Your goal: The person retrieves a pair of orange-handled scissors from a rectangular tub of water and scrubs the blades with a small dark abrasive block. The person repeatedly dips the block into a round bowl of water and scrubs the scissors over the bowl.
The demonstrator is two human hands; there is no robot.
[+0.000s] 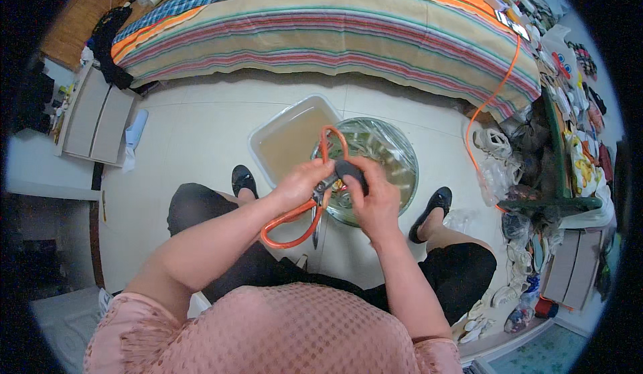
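A pair of scissors (289,245) with orange-coated handles is spread wide between my hands, one handle loop toward me and the other pointing away. My left hand (297,185) grips them near the pivot, and one blade tip points down toward my lap. In my right hand (379,193) is a dark grey rounded block (351,173), held against or very close to the scissors; its material cannot be made out. Below my hands stands a round bin (413,173) with clear plastic over its top. Beside it, to the left, a white rectangular basin (256,145) holds cloudy brownish water.
Ahead is a bed with a striped cover (326,37). An orange cable (490,100) runs down its right side to the floor. Bags and clutter (522,173) crowd the right, beside a green frame (557,204). A drawer cabinet (95,113) stands left on the tiled floor (201,133).
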